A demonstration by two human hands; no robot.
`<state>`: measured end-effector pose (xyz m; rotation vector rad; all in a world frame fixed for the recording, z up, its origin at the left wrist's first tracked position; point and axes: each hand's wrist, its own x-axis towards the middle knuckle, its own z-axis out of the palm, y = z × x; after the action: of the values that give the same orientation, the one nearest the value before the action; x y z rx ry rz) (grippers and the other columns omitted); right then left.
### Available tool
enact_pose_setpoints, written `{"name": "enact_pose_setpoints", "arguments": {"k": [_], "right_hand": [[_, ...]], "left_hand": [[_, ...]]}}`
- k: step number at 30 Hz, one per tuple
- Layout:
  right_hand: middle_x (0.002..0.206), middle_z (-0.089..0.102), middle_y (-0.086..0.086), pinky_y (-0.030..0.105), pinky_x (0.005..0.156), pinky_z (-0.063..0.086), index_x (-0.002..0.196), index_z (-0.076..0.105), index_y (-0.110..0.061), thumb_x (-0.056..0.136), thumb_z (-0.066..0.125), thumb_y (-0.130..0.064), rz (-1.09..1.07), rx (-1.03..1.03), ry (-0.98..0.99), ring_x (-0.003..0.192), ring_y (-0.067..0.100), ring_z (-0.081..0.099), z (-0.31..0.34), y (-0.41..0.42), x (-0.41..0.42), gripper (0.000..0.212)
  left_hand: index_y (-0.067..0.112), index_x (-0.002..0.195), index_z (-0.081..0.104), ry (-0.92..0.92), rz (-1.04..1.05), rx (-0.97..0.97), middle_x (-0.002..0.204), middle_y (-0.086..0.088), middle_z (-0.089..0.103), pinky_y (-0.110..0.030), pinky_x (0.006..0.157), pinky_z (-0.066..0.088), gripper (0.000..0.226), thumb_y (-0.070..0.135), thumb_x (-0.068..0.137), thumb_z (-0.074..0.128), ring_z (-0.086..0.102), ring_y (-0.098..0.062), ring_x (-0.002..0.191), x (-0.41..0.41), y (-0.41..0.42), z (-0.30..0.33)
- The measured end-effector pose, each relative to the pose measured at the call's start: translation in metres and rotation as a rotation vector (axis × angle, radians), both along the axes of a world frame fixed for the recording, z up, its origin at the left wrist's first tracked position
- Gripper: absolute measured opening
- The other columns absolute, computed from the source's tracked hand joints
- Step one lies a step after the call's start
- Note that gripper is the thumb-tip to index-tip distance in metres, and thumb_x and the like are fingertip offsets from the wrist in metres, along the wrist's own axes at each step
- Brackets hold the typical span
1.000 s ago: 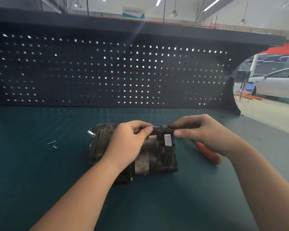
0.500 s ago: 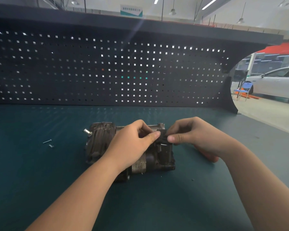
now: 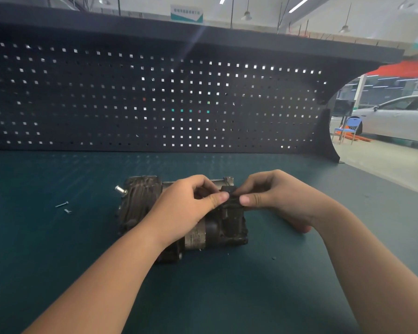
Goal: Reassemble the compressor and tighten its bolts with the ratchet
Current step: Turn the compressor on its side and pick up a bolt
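Compressor (image 3: 140, 206) — one, pinched by two hands (image 3: 191, 208) (image 3: 280, 196); two bolts (image 3: 63, 206) beside.

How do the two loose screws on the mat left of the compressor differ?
The far screw looks longer; the near screw looks shorter. The far one lies nearly sideways, the near one more slanted. Both are silvery, lie flat on the green mat, untouched, apart from the compressor.
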<state>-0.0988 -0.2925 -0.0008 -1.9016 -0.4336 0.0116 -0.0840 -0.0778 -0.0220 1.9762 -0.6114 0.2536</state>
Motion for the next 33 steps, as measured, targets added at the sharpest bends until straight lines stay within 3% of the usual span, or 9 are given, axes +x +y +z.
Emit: {"name": "enact_pose_setpoints", "arguments": {"k": [3,6,8,11,17,20,25,28,33], "right_hand": [[0.093,0.075,0.006,0.021,0.077,0.054,0.087,0.077,-0.018,0.062,0.084,-0.034,0.05,0.107,0.062,0.089,0.017,0.07,-0.003,-0.002,0.002,0.03],[0.071,0.067,-0.005,0.026,0.068,0.048,0.08,0.074,-0.018,0.069,0.08,-0.053,-0.39,0.215,-0.058,0.071,0.014,0.061,-0.004,-0.025,0.017,0.037],[0.071,0.062,-0.001,0.028,0.066,0.042,0.077,0.065,-0.015,0.081,0.07,-0.044,-0.759,-0.063,-0.116,0.071,0.02,0.057,-0.013,-0.044,0.031,0.031],[0.082,0.058,0.007,0.028,0.065,0.037,0.086,0.055,-0.011,0.086,0.065,-0.039,-0.829,-0.647,0.072,0.078,0.028,0.056,-0.038,-0.048,0.045,0.03],[0.076,0.051,0.002,0.029,0.065,0.041,0.082,0.044,-0.014,0.089,0.05,-0.017,-0.92,-0.718,0.129,0.075,0.028,0.054,-0.055,-0.038,0.052,0.009],[0.065,0.05,0.001,0.026,0.05,0.036,0.071,0.046,-0.01,0.091,0.049,-0.02,-0.927,-0.405,0.059,0.057,0.022,0.049,-0.038,-0.037,0.043,0.022],[0.055,0.046,0.006,0.022,0.036,0.034,0.087,0.054,-0.01,0.086,0.046,-0.01,-0.34,0.831,0.221,0.039,0.017,0.039,0.014,-0.013,0.01,0.009],[0.051,0.034,0.001,0.017,0.03,0.028,0.084,0.057,-0.01,0.075,0.049,-0.02,0.017,1.054,0.34,0.033,0.012,0.029,0.027,-0.002,-0.007,0.015],[0.051,0.027,0.001,0.019,0.034,0.029,0.069,0.051,-0.012,0.085,0.045,-0.061,0.05,1.021,0.407,0.035,0.014,0.028,0.028,-0.009,-0.007,0.052]], "left_hand": [[0.028,0.081,0.067,-0.003,0.008,0.009,0.078,0.011,0.071,-0.038,0.081,0.054,0.018,0.046,0.08,0.07,0.065,-0.007,0.078,-0.001,0.0,-0.001],[0.033,0.087,0.068,-0.031,0.028,0.023,0.085,0.019,0.07,-0.03,0.082,0.053,0.025,0.056,0.08,0.063,0.064,0.002,0.083,-0.002,0.0,-0.002],[0.034,0.091,0.067,-0.06,0.046,-0.003,0.089,0.021,0.07,-0.026,0.084,0.051,0.035,0.063,0.079,0.053,0.062,0.004,0.088,-0.004,0.0,-0.002],[0.032,0.09,0.067,-0.08,0.077,-0.125,0.087,0.02,0.07,-0.022,0.082,0.048,0.031,0.057,0.085,0.049,0.062,0.004,0.088,-0.007,-0.002,-0.002],[0.03,0.088,0.067,-0.13,0.158,-0.282,0.087,0.019,0.07,-0.016,0.076,0.047,0.015,0.03,0.095,0.053,0.065,0.001,0.085,-0.005,-0.005,0.002],[0.032,0.089,0.065,-0.16,0.194,-0.267,0.087,0.017,0.071,-0.01,0.077,0.046,0.023,0.013,0.096,0.053,0.064,0.004,0.089,0.003,-0.01,0.014],[0.029,0.122,0.055,-0.221,0.14,0.034,0.116,0.022,0.056,-0.008,0.088,0.04,0.031,0.011,0.097,0.052,0.053,0.006,0.104,0.024,-0.031,0.061],[0.023,0.144,0.04,-0.245,0.019,0.165,0.137,0.012,0.044,-0.017,0.104,0.033,0.045,0.025,0.1,0.048,0.04,-0.001,0.128,0.031,-0.056,0.084],[0.024,0.137,0.049,-0.195,-0.099,0.043,0.123,0.013,0.056,-0.009,0.088,0.039,0.037,0.034,0.102,0.041,0.053,0.003,0.108,0.039,-0.09,0.098]]}}
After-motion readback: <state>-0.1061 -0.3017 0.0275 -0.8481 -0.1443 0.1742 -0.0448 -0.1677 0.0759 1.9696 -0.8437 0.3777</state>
